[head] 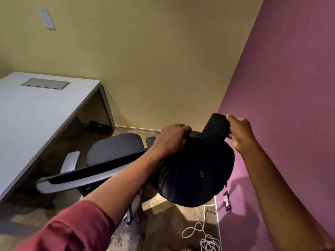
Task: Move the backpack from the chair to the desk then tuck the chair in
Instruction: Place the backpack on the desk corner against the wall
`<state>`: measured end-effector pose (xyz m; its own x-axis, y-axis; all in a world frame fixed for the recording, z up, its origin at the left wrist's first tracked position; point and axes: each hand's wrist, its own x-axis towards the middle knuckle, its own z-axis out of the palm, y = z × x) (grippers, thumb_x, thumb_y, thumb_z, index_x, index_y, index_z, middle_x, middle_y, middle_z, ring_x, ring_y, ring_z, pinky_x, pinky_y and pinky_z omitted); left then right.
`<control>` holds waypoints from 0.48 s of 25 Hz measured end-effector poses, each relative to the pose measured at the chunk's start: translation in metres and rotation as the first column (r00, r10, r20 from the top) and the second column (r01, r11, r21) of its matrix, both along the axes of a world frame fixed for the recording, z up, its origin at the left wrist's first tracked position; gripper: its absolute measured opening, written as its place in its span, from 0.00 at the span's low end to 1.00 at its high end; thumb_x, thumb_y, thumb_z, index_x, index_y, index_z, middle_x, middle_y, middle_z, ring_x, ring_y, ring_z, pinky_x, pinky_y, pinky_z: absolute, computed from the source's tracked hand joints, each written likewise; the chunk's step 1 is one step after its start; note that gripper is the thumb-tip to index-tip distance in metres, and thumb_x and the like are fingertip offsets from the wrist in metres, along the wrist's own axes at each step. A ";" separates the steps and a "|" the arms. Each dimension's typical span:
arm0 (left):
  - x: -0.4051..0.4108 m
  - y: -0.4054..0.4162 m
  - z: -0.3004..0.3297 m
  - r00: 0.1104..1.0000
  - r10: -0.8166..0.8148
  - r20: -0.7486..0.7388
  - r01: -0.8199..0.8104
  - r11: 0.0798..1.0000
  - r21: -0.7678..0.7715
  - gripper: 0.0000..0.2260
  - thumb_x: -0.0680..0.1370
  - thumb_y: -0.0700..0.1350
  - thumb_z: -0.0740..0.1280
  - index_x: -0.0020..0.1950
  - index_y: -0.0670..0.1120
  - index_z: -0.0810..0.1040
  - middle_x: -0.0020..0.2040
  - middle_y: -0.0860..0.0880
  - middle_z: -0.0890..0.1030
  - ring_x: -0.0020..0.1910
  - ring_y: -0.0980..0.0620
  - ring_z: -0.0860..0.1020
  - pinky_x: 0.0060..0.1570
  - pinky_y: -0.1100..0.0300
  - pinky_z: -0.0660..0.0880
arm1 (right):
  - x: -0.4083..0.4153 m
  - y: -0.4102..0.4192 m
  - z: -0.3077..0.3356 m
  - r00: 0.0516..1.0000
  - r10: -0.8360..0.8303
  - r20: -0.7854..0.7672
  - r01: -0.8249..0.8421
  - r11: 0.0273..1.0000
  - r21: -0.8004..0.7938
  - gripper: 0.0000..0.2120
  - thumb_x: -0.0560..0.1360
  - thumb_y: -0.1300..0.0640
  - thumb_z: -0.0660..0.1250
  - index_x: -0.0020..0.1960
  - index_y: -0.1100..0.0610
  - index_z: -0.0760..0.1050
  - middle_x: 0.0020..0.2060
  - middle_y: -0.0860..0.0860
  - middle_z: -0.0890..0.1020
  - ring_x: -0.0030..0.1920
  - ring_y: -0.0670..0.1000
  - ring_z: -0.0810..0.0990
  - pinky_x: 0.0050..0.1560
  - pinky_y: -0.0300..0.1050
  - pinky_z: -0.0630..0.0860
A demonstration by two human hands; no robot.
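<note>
A black backpack [195,171] hangs in the air to the right of the chair, near the purple wall. My left hand [170,140] grips its top edge. My right hand [239,131] holds a wide black strap at the top right. The office chair [112,149], with a dark seat and grey armrests, stands pulled out from the desk; its seat is bare and its backrest rim faces me. The white desk [36,113] fills the left side, with a grey cable hatch set in its top.
A purple wall [282,98] runs close on the right, with an outlet low down and a coiled white cable [208,238] on the carpet below. A yellow wall stands behind the desk. Dark items lie on the floor under the desk.
</note>
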<state>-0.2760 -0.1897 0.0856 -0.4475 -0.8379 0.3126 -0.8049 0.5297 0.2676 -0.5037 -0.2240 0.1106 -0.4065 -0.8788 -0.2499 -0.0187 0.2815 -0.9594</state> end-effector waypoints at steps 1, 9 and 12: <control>-0.003 -0.007 0.006 1.000 -0.007 -0.014 0.007 1.000 -0.025 0.15 0.68 0.43 0.62 0.53 0.47 0.78 0.47 0.46 0.81 0.45 0.40 0.79 0.39 0.51 0.75 | -0.003 0.000 -0.005 0.990 0.023 -0.140 -0.023 1.000 0.008 0.31 0.73 0.45 0.67 0.71 0.59 0.66 0.67 0.60 0.75 0.61 0.59 0.78 0.55 0.53 0.79; -0.009 -0.049 0.032 0.989 0.021 -0.149 -0.032 0.997 -0.072 0.18 0.66 0.42 0.62 0.54 0.48 0.80 0.46 0.47 0.82 0.45 0.40 0.80 0.40 0.51 0.75 | -0.026 0.015 -0.004 0.614 0.492 -0.617 -0.614 0.789 0.019 0.29 0.68 0.34 0.72 0.64 0.46 0.72 0.55 0.45 0.79 0.54 0.48 0.78 0.52 0.44 0.75; -0.009 -0.059 0.036 0.985 0.022 -0.171 -0.035 0.997 -0.074 0.20 0.64 0.42 0.61 0.54 0.50 0.80 0.46 0.48 0.82 0.45 0.41 0.80 0.41 0.50 0.76 | -0.028 0.001 -0.010 0.506 0.389 -0.770 -0.589 0.808 0.021 0.33 0.63 0.41 0.79 0.63 0.45 0.71 0.55 0.46 0.81 0.53 0.50 0.80 0.53 0.50 0.80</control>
